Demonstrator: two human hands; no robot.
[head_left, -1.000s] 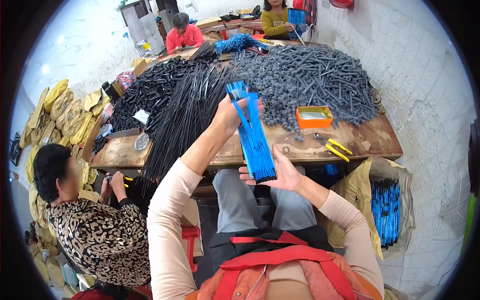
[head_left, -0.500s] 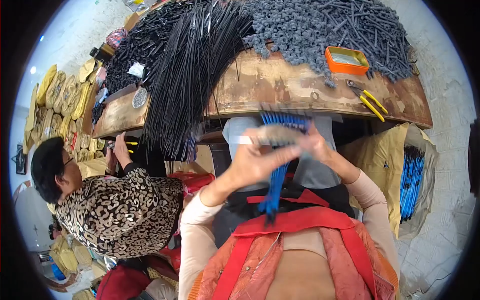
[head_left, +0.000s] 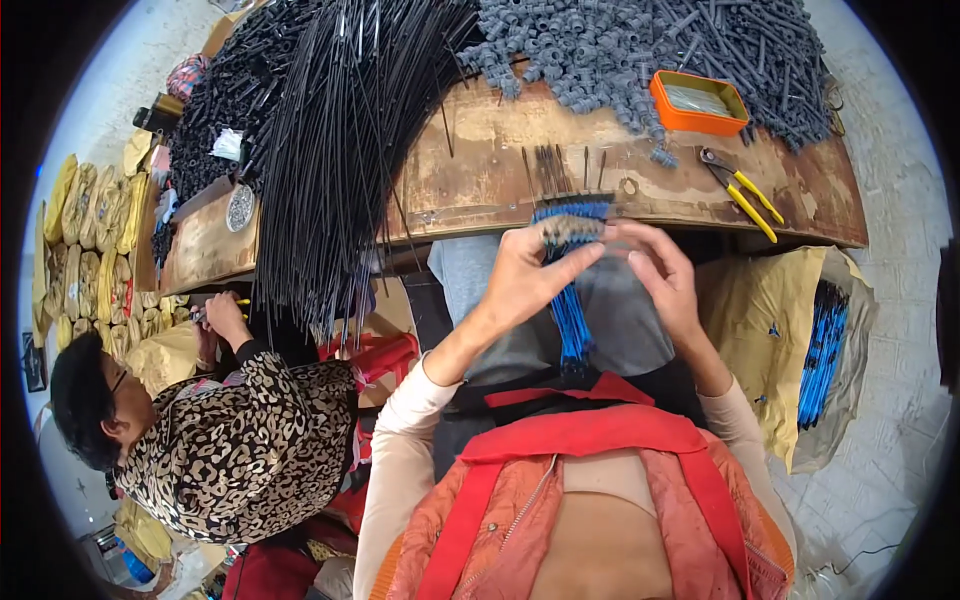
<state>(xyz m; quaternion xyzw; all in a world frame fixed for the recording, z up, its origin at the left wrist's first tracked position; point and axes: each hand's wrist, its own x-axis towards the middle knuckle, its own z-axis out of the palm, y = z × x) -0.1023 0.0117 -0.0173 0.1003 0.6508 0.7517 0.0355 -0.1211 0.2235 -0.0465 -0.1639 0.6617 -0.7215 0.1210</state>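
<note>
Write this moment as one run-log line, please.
left hand: grips blue rod bundle | right hand: at bundle top | bundle: upright over lap, below wooden bench edge

bench [head_left: 480,180]: worn, rough wood
rods [head_left: 340,150]: thin, glossy black metal
blue bundle [head_left: 570,300]: smooth plastic
tray [head_left: 698,102]: glossy orange plastic
sack [head_left: 775,330]: matt yellow woven cloth

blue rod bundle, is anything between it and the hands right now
Nothing visible. The left hand is wrapped around the upper end of the blue rod bundle, and the right hand touches the same end from the other side. The bundle hangs over the lap, below the table edge.
</note>
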